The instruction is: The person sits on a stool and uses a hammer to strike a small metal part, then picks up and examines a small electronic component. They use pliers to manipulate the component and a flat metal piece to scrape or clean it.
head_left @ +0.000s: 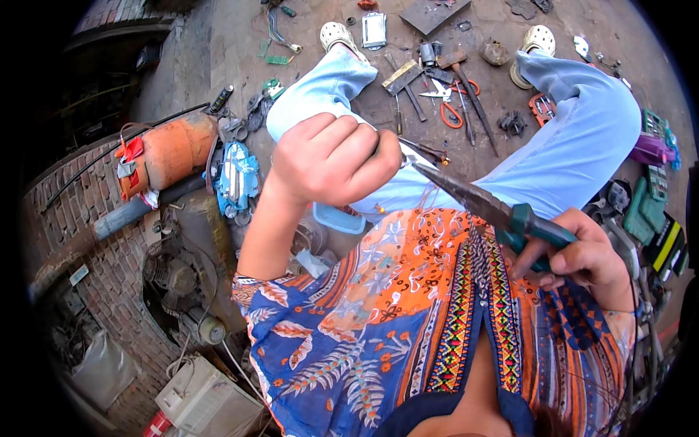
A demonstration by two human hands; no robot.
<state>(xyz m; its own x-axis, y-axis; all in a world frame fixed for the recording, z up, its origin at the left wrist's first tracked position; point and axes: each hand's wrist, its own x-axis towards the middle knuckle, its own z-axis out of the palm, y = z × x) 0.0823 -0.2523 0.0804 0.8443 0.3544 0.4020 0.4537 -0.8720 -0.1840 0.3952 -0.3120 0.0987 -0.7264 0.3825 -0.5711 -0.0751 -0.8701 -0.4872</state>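
My left hand point(331, 159) is closed in a fist around a small part that stays hidden inside the fingers. My right hand point(575, 255) grips the green handles of long-nose pliers point(480, 204). The pliers' dark jaws reach up and left, and their tip meets the left fist at about its right edge. Both hands are raised above my lap, over light blue trousers point(575, 156) and a patterned orange and blue shirt point(408, 306).
On the ground ahead lie orange-handled scissors point(451, 109), a hammer point(466, 84), screwdrivers, metal scraps and circuit boards point(277, 58). An orange gas cylinder point(171, 153) lies at the left beside a brick wall. Green boards and parts pile up at the right point(652, 197).
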